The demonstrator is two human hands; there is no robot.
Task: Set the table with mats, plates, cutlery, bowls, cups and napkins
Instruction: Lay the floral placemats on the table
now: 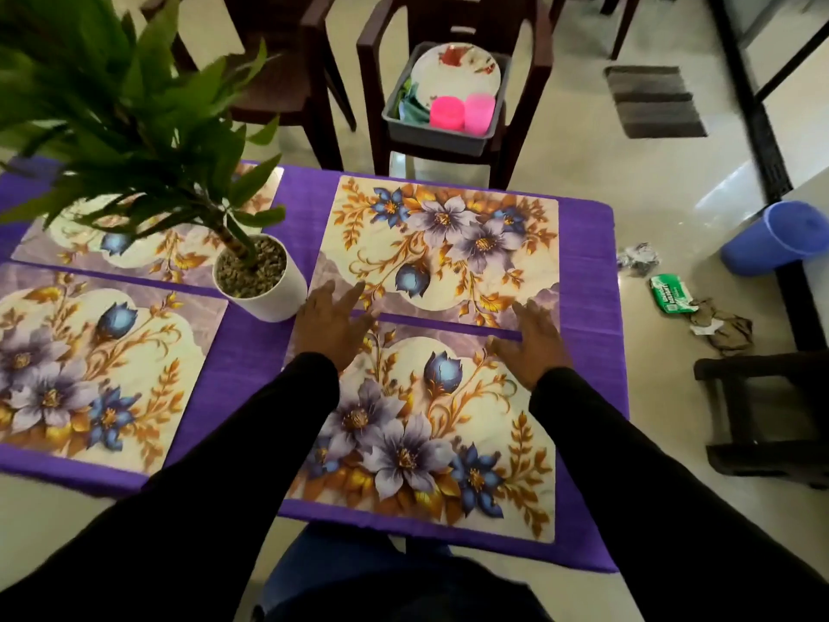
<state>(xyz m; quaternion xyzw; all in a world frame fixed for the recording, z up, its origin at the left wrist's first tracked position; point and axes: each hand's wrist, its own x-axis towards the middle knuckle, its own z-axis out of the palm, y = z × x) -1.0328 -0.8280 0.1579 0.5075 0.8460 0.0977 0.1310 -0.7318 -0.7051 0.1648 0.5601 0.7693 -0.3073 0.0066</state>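
Both grips lie flat with fingers spread: left hand (330, 317) and right hand (534, 344) press the near mat (421, 437), just beside the far mat (442, 244).

Both my arms reach forward in black sleeves, roughly parallel. My left hand (329, 325) lies palm down with the fingers spread and straight, pointing ahead and a little right. My right hand (531, 341) is palm down too, fingers spread and straight, thumb stretched out toward the left one.
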